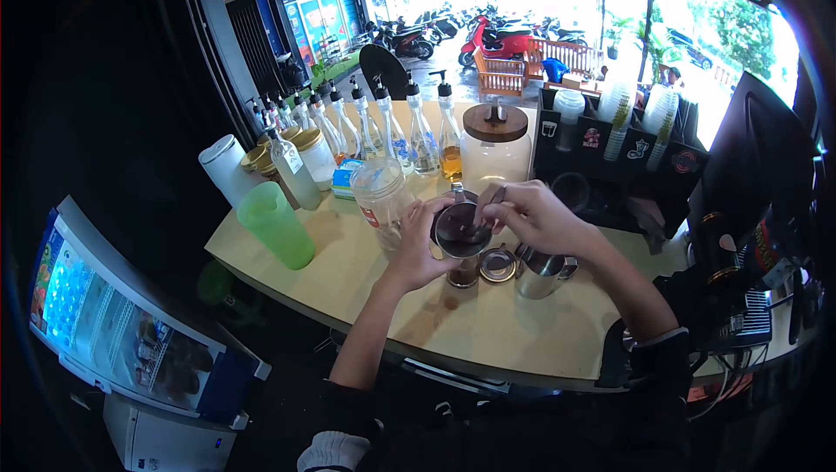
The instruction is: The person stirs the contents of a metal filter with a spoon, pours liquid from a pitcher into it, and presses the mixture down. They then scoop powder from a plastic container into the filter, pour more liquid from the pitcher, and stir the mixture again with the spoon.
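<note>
Tumbler (pixel 272 224): green plastic, upright near the left edge of the tabletop (pixel 488 328), well apart from the hands.
Jar (pixel 383 198): clear, upright, just left of the left hand.
Left hand (pixel 418 246): curled around the cup's wall, fingers wrapped on its far side, holding it.
Cup (pixel 461 232): small, steel, dark inside; held over the middle of the tabletop, directly above a glass.
Cup handling: probably light and stiff, with a smooth wall that could slip and contents that would spill if it tilts. The best hold looks like the side wall below the rim, kept level.
Glass (pixel 462 273): short, dark liquid at the bottom, standing on the tabletop. Whether the cup rests on it cannot be told.
Spoon (pixel 488 206): thin metal, with its lower end inside the cup.
Lid (pixel 497 265): flat metal disc lying just right of the glass.
Right hand (pixel 531 215): fingertips pinched narrow on the spoon's upper end, above the cup's right rim.
Pitcher (pixel 540 270): steel, just right of the lid, below the right wrist.
</note>
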### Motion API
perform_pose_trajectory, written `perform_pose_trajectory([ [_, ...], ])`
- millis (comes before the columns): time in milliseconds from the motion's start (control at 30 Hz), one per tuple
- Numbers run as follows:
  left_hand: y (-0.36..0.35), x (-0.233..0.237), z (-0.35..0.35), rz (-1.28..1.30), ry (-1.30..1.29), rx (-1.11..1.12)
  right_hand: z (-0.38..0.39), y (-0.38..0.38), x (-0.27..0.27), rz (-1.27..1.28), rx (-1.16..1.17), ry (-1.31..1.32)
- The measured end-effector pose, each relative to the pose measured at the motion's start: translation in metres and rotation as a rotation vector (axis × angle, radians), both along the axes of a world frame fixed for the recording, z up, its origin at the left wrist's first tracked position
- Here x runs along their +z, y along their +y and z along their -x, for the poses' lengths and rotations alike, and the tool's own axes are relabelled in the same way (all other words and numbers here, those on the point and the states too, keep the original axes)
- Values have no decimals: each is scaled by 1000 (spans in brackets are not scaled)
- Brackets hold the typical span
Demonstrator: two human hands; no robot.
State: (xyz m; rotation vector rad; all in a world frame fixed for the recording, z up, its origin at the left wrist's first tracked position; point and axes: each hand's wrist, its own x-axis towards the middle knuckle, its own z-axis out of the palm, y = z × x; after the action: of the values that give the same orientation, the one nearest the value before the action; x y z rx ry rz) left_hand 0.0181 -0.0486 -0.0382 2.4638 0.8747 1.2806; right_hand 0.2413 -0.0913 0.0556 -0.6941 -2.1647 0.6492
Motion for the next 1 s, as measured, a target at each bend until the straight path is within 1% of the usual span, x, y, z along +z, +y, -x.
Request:
perform_pose_trajectory([
  [33,0,-1,-1,47,-11,-18,-1,4,-4,-97,-12,-122],
  [67,1,-2,-2,93,-22,-37,-1,3,-3,-99,-15,-122],
  [133,3,-3,-2,60,-36,-40,3,-1,2,15,-34,52],
  [167,3,-4,-2,30,-52,-42,3,-1,3,50,-68,76],
  [300,5,-5,-3,-4,-49,-21,8,0,-11,36,-43,108],
  [367,4,-8,-3,58,-92,-18,13,-4,-15,34,-71,206],
  [400,2,-9,-3,60,-90,-16,14,-7,-18,36,-69,207],
  [467,0,-9,-3,68,-74,29,13,-9,-24,31,-78,130],
  [500,0,-9,-3,68,-74,29,11,-10,-24,65,-91,155],
  [600,3,-15,-2,32,-102,14,7,-8,-22,46,-143,211],
  [700,6,-21,-3,87,-147,11,13,-11,-30,37,-112,212],
  [767,4,-23,-5,168,-235,-68,13,-14,-30,52,-122,217],
  [800,4,-25,-5,167,-234,-68,12,-14,-30,52,-122,218],
  [867,6,-29,-6,106,-282,-74,10,-14,-31,-47,-156,252],
  [1000,6,-31,-9,184,-378,-101,17,-14,-39,0,-125,287],
])
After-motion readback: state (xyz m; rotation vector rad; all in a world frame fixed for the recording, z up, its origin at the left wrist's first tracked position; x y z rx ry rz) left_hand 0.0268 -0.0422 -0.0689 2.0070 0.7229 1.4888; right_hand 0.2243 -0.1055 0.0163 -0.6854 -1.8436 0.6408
